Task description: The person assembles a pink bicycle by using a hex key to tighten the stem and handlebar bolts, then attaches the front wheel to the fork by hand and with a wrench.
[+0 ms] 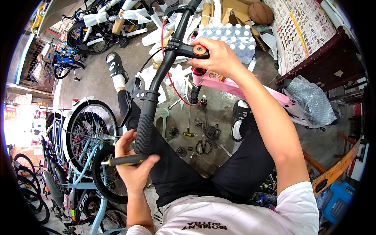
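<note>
My right hand (219, 56) wraps round the black stem (184, 48), by its red top cap (199, 49). The black handlebar (158, 76) runs through the stem's clamp, its ribbed rubber grip (145, 127) toward me. Below the stem is the pink bicycle frame (227, 87). Closed on a hand tool (127, 160), my left hand (135, 168) is just under the grip's end. The tool has a black and yellow handle and a short metal tip pointing left; its exact kind is unclear. A brake lever (126, 111) and a red cable (169, 74) are on the bar.
On the floor between my legs lie scissors (203, 147), a pedal (213, 132), a T-handle hex key (190, 133) and small parts. Bicycles (92, 137) crowd the left. Bottled water packs (231, 39) stand ahead; bubble wrap (311, 102) covers the frame's rear. A wooden stool (337, 168) is at right.
</note>
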`<state>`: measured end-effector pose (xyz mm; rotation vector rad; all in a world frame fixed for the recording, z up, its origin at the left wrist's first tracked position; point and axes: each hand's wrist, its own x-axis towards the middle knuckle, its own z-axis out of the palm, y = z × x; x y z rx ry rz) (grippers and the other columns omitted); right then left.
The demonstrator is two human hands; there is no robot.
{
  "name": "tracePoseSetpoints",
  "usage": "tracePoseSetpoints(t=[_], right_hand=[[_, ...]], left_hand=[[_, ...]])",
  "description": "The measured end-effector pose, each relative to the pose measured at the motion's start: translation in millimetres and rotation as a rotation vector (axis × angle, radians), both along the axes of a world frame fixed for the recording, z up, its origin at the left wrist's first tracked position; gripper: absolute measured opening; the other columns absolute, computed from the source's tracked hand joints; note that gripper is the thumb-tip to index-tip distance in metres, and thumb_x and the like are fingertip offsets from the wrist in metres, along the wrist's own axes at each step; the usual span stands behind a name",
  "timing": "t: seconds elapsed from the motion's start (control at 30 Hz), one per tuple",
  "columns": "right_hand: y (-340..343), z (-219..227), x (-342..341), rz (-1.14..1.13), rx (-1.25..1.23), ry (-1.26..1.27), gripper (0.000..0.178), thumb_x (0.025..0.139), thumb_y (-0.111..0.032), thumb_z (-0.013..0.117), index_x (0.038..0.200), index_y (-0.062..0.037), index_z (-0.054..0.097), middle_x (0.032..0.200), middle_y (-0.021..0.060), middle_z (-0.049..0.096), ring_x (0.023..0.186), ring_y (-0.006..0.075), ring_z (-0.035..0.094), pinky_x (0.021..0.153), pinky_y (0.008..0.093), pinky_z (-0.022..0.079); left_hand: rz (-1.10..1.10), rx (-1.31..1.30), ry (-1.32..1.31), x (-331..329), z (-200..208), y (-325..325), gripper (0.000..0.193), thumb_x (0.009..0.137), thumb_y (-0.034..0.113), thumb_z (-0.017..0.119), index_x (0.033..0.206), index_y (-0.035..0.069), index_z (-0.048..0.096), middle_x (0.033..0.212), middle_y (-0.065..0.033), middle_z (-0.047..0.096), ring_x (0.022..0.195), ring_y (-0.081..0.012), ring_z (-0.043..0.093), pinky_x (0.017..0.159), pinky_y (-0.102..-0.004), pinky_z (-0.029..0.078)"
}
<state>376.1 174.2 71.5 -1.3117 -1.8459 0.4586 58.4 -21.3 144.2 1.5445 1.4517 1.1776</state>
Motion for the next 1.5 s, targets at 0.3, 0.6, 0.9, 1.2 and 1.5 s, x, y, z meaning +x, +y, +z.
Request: tracePoseSetpoints(t=[0.3,0.6,0.9,1.2,1.5], right_hand=[[0.9,0.1,-0.2,-0.008,0.001,0.038,0.045,0.073,-0.043,0.085,0.097,-0.0089,0.067,0.085,0.0113,0.071,0.081,0.0335,0.069,0.072,0.0424,0.052],[-3.0,2.3,-0.4,0.003,-0.05,0.026,0.045,0.078,-0.034,0.085,0.108,-0.0069,0.065,0.089,0.0107,0.071,0.082,0.0304,0.068,0.075,0.0396,0.052],[-1.4,0.8,3.1,-0.004,-0.051,0.061,0.049,0.073,-0.048,0.084,0.1,-0.0099,0.066,0.088,0.0109,0.072,0.084,0.0333,0.069,0.075,0.0425,0.052],[-0.5,-4.8,0.6,-0.011,0.084,0.036,0.045,0.075,-0.042,0.085,0.099,-0.0093,0.065,0.085,0.0111,0.07,0.079,0.035,0.068,0.071,0.0429,0.051],[-2.2,-2.1,2.4,-0.04,0.066,-0.039,0.046,0.075,-0.042,0.085,0.1,-0.0088,0.064,0.088,0.0112,0.07,0.083,0.0364,0.068,0.072,0.0437,0.051]], left_hand=[[0.058,0.062,0.103,11.1,-14.7,2.4,0.047,0.084,-0.006,0.075,0.126,-0.013,0.054,0.115,-0.0199,0.069,0.103,-0.0185,0.07,0.092,-0.0291,0.054],[0.061,0.077,0.145,5.1,-18.1,1.4,0.045,0.084,-0.003,0.077,0.123,-0.01,0.056,0.108,-0.0175,0.073,0.094,-0.0165,0.071,0.089,-0.029,0.055],[-0.098,-0.461,-0.102,-32.5,29.3,16.0,0.056,0.067,0.0,0.08,0.12,-0.004,0.064,0.107,-0.0033,0.066,0.096,-0.0105,0.062,0.087,-0.0244,0.05],[-0.138,-0.181,0.362,-22.9,106.7,55.9,0.025,0.092,0.001,0.067,0.117,-0.003,0.065,0.079,0.0031,0.06,0.06,-0.0017,0.049,0.052,-0.0189,0.037],[-0.44,0.204,0.591,106.3,78.0,181.9,0.023,0.102,0.017,0.061,0.117,0.001,0.069,0.07,-0.0025,0.065,0.054,-0.005,0.052,0.05,-0.0233,0.041]])
